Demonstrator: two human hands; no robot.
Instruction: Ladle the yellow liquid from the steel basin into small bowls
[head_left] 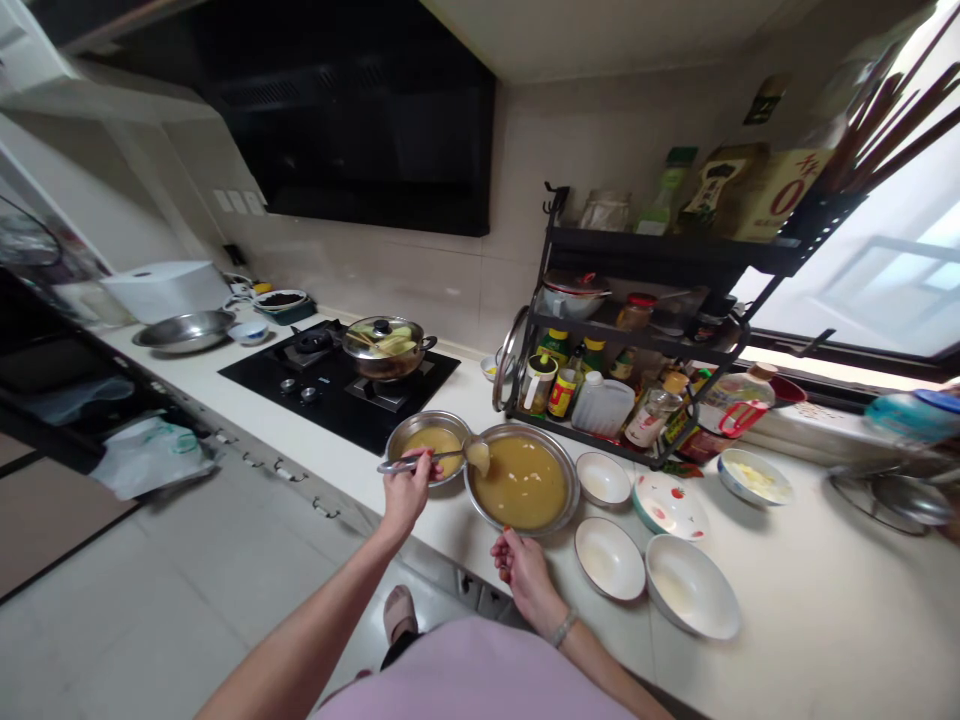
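My left hand (407, 487) is closed round the handle of a metal ladle (450, 457), whose bowl full of yellow liquid hangs between two steel bowls. The smaller steel bowl (431, 427) lies under the ladle's handle and holds some of the yellow liquid. The large steel bowl (568, 478) to its right is nearly full of it. My right hand (519, 563) rests at the near rim of the large bowl, fingers curled against the rim.
Several white bowls (610, 557) stand on the counter to the right of the large bowl. A black rack (660, 262) of bottles and jars rises behind. A lidded pot (388, 346) sits on the black hob. A steel basin (184, 330) lies far left.
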